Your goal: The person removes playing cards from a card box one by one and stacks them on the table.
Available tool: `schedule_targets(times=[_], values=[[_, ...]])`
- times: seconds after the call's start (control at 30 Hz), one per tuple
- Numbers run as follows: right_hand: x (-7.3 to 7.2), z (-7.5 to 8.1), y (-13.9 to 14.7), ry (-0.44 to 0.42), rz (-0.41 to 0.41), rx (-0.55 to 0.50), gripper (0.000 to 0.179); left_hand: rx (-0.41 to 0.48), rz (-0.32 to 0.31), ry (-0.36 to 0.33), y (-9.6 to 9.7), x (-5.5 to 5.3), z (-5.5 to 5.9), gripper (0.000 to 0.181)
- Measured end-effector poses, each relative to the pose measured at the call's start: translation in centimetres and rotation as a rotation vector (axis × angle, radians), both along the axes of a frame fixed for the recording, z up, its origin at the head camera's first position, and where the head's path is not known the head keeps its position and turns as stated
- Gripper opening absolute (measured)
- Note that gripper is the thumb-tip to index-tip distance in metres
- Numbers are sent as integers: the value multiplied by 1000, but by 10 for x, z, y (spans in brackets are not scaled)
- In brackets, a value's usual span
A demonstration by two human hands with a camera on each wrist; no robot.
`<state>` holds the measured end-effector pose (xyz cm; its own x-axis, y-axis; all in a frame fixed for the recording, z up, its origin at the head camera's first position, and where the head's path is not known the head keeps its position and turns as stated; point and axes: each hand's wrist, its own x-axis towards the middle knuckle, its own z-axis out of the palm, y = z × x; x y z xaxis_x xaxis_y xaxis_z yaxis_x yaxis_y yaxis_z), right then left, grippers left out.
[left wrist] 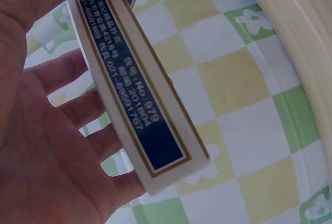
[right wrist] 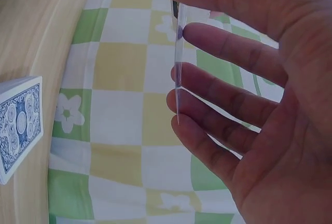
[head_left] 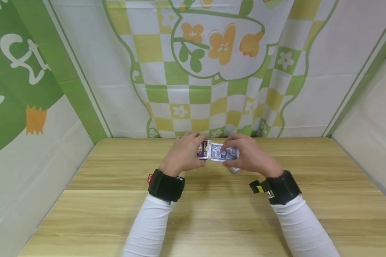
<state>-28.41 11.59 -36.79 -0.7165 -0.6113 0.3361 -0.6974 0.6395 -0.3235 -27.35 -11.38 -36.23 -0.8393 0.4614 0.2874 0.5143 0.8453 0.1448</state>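
Note:
My left hand [head_left: 184,153] grips a dark blue and white playing card box [head_left: 203,150], thumb along one side and fingers along the other. Printed lettering covers a narrow side of the box [left wrist: 137,86] in the left wrist view. At the box's open end, my right hand [head_left: 249,155] pinches a blue-backed playing card [head_left: 220,152] between thumb and fingers. That card [right wrist: 179,73] appears edge-on and thin in the right wrist view. Below the right hand, a deck of blue-backed cards [right wrist: 22,125] rests on the table, mostly hidden by the hand in the head view.
The light wooden table [head_left: 206,221] stretches out on both sides of the arms. Behind its far edge hangs a green, yellow and white checked curtain [head_left: 177,107]. Printed cloth panels [head_left: 64,157] stand at left and right. Each wrist wears a black band [head_left: 166,186].

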Motion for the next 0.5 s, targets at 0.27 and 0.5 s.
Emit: schedule_targets(times=[0.27,0.5], values=[[-2,3,8,22,-18,-14,32,6,29,-11,-4,-1,0,72],[-4,4,16,23,-102,-8,36,-3,59,-21,-7,-2,1,71]])
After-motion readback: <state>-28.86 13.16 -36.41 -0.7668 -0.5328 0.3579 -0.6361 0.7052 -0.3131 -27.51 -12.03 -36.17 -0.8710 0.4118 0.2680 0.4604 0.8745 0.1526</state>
